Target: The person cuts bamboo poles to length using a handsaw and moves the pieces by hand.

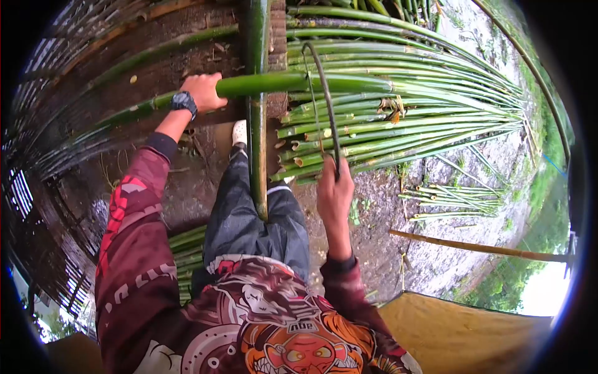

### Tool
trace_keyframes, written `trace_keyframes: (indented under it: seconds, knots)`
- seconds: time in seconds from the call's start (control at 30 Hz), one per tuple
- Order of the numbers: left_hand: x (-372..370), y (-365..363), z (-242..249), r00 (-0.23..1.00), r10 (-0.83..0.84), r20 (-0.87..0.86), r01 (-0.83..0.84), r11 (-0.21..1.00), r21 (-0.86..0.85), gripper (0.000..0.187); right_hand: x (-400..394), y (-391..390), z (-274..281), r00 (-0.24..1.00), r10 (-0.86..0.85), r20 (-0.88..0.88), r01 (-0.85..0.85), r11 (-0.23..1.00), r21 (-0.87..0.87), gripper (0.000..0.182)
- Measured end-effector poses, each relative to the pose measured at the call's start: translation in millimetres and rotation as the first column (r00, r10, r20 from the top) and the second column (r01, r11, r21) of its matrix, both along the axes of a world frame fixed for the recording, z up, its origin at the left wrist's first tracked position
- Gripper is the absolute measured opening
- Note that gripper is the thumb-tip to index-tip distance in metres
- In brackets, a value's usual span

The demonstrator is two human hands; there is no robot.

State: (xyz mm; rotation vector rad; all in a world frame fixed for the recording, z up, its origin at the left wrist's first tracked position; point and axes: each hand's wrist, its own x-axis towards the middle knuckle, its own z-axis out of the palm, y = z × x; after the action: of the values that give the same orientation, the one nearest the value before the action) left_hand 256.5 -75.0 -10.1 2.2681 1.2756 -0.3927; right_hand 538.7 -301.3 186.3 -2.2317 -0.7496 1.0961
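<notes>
My left hand (204, 92), with a dark watch at its wrist, is wrapped round a thick green bamboo pole (268, 83). The pole lies crosswise over another upright-looking bamboo pole (256, 143) that runs away from between my legs. In my right hand (335, 193) is the grip of a bow saw (328, 93), whose dark curved frame arches away from me. Its thin blade crosses the held pole to the right of the support, right at the pole's surface. My fingers are closed on both.
Many cut bamboo poles (448, 68) lie stacked on the right. A smaller bundle (458, 201) rests on the muddy ground, near a long thin pole (473, 245). A yellow-brown tarp (455, 333) hangs at the lower right. More bamboo (187, 255) lies beside my leg.
</notes>
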Motion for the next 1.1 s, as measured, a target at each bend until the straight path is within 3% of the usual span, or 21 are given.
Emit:
trace_keyframes:
  seconds: [0.07,0.1,0.17,0.2,0.27,0.37,0.53,0.87,0.9,0.93,1.0,1.1]
  knots:
    - [3.2,5.2,5.2,1.0,-0.007,-0.003,0.007,1.0,0.013,0.048,1.1,-29.3,33.3,0.999,-0.049,-0.022,0.048,0.996,-0.07,0.027]
    - [-0.5,3.3,-0.4,1.0,-0.012,0.007,0.012,0.999,0.038,0.049,1.6,-11.4,16.4,0.999,-0.046,-0.029,0.045,0.997,-0.056,0.027]
    - [-0.6,17.3,-9.5,0.999,0.008,0.052,-0.013,0.994,0.104,0.05,7.4,32.8,-27.7,0.967,0.1,0.236,-0.102,0.995,-0.004,0.026]
    - [0.1,-1.2,-9.7,0.996,0.04,0.082,-0.046,0.996,0.074,0.05,9.9,33.8,-36.4,0.967,0.111,0.231,-0.097,0.993,-0.074,0.026]
    - [-2.8,-2.6,-12.6,0.998,-0.011,0.062,0.0,0.985,0.17,0.045,7.7,100.3,-77.6,0.952,0.193,0.237,-0.229,0.964,0.138,0.03]
    - [2.7,1.2,1.6,1.0,-0.003,-0.013,0.003,0.999,0.042,0.054,5.8,88.9,-73.9,0.983,0.135,0.128,-0.14,0.99,0.03,0.033]
    - [8.0,2.8,7.0,0.999,-0.009,-0.033,0.01,0.999,0.034,0.051,1.2,59.7,-105.5,0.994,0.065,0.093,-0.086,0.968,0.237,0.03]
    - [7.7,6.8,9.4,0.998,-0.004,-0.058,0.003,1.0,-0.013,0.051,-1.7,42.3,-136.1,0.998,0.007,0.063,-0.029,0.935,0.352,0.026]
    - [9.4,2.7,11.3,0.998,-0.01,-0.055,0.009,1.0,-0.019,0.051,-1.4,40.7,-132.5,0.997,-0.001,0.077,-0.027,0.928,0.371,0.024]
    - [10.7,9.5,14.3,0.998,-0.012,-0.062,0.009,0.998,-0.057,0.051,-2.4,33.4,-139.5,0.936,0.058,0.346,-0.221,0.863,0.455,0.022]
    - [8.0,17.4,16.2,0.997,-0.006,-0.077,-0.002,0.995,-0.099,0.051,-4.1,18.3,-143.8,0.991,0.004,0.132,-0.066,0.882,0.466,0.021]
    - [7.0,19.2,16.8,1.0,-0.008,0.001,0.008,0.997,-0.076,0.047,6.8,13.2,-130.1,0.996,0.046,0.074,-0.068,0.94,0.335,0.025]
